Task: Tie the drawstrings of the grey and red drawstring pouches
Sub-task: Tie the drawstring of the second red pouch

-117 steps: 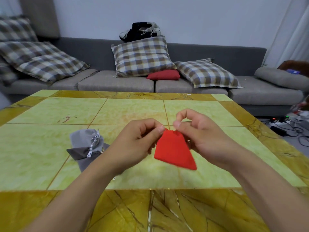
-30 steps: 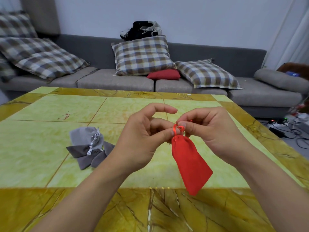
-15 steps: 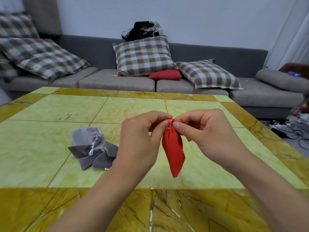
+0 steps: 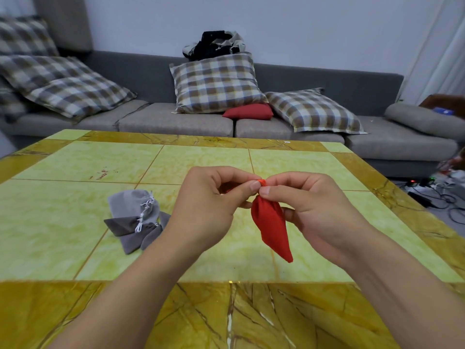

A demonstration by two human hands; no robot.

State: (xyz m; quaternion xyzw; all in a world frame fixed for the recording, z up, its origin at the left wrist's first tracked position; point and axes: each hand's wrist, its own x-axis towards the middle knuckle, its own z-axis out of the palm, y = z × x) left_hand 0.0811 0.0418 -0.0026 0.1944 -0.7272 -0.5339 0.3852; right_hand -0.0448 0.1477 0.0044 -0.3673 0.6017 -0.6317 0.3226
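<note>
From the head camera, the red pouch (image 4: 271,224) hangs above the worktop (image 4: 63,222) with its gathered neck pinched between both hands, much as it did half a second ago. Since then its body has swung a little: the lower tip now points down and to the right, where before it hung nearly straight. A second ago the left forefinger was lifted and a small loop of red drawstring (image 4: 261,182) showed above the fingers; now that finger is curled down with the rest, and only a small red knob of cord shows at the neck, between the fingertips of both hands. Nearly four seconds ago the pouch was spread flat and wide between the hands; now it is drawn narrow at the top.

The left hand (image 4: 214,205) pinches the neck with thumb and forefinger, its other fingers curled in. The right hand (image 4: 309,205) pinches the same spot from the other side, thumb beneath, fingers bent over the top. The two sets of fingertips touch at the cord.

The red pouch's mouth is closed up tight, and whether anything is inside cannot be told.

The grey pouches (image 4: 137,220) lie in a small heap on the worktop to the left of the left forearm, in the same place as before, with a white drawstring (image 4: 144,210) running down across them. Their mouths and contents cannot be made out.

Beyond the far edge of the worktop stands a grey sofa (image 4: 352,89) with checked cushions (image 4: 216,83) and a small red cushion (image 4: 249,112).
</note>
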